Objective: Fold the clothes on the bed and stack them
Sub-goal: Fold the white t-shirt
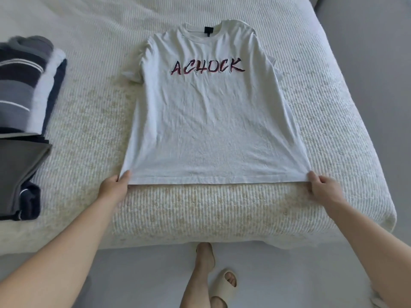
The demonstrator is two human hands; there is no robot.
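Both hands pinch the hem corners of a white T-shirt, drawing it flat on the bed for folding.

The left hand (114,185) grips the hem's left corner between thumb and fingers; the right hand (322,185) does likewise at the right corner; the T-shirt (211,121) lies face up, lettering showing, collar away from the person, on the ribbed bedspread (333,112); its sleeves look tucked in or bunched at the sides; folded dark and grey clothes (24,90) sit well apart at the left edge; the step appears to be the spreading, and the next move likely calls for folding a side inward.
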